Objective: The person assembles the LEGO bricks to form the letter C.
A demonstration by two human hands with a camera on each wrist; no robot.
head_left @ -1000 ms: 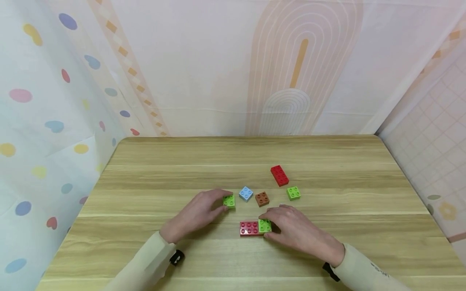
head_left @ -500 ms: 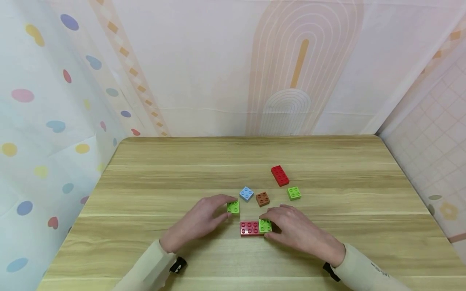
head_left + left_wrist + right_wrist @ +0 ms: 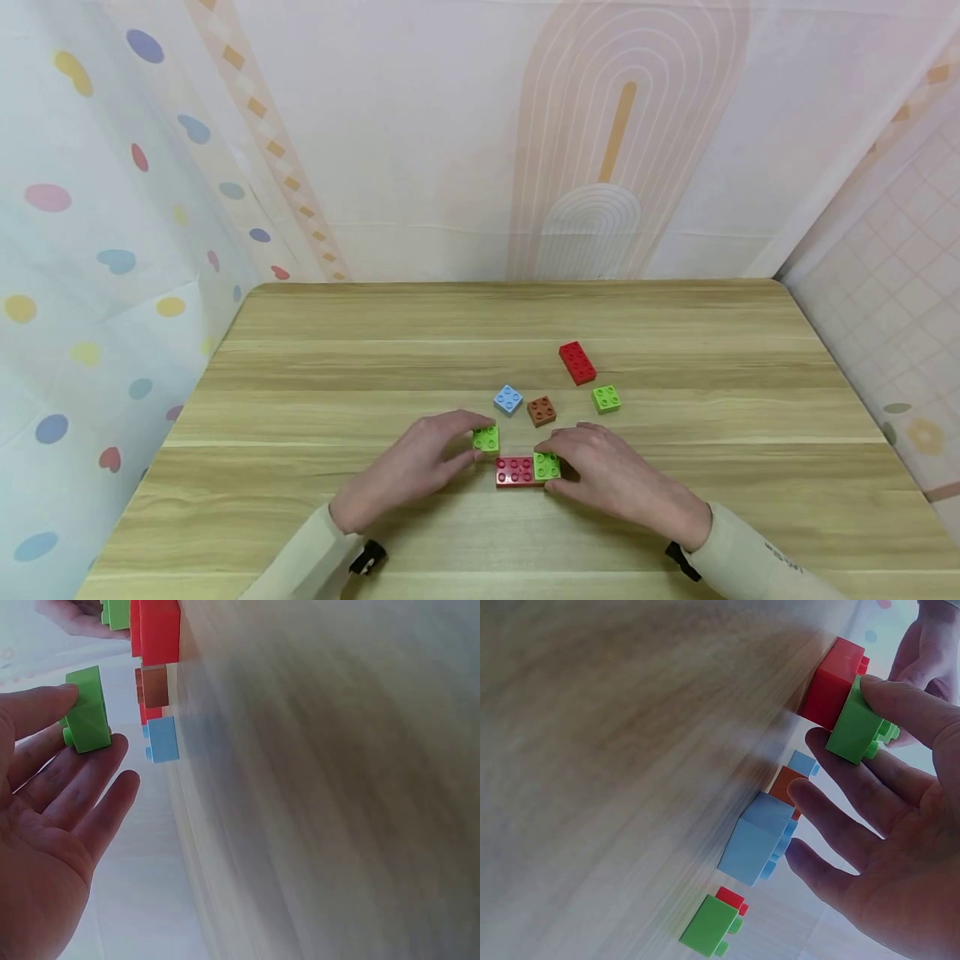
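My left hand (image 3: 416,462) pinches a green toy building brick (image 3: 90,712) between thumb and fingers. In the left wrist view it is raised off the table. My right hand (image 3: 618,475) grips a second green brick (image 3: 855,724), which sits on the right end of a long red brick (image 3: 513,472). The left-hand brick is close to the red brick's left end in the head view. Under the right hand's lower fingers stands a light blue brick (image 3: 754,840), largely hidden from the head view.
Beyond the hands lie a small light blue brick (image 3: 507,400), a brown brick (image 3: 542,410), another long red brick (image 3: 577,362) and a third green brick (image 3: 606,398). All are on the wooden table (image 3: 337,333), with patterned cloth (image 3: 420,150) hanging behind it.
My left hand has carried its green brick right and toward me, up to the long red brick. The right hand stays on its green brick, and the loose bricks keep their places.
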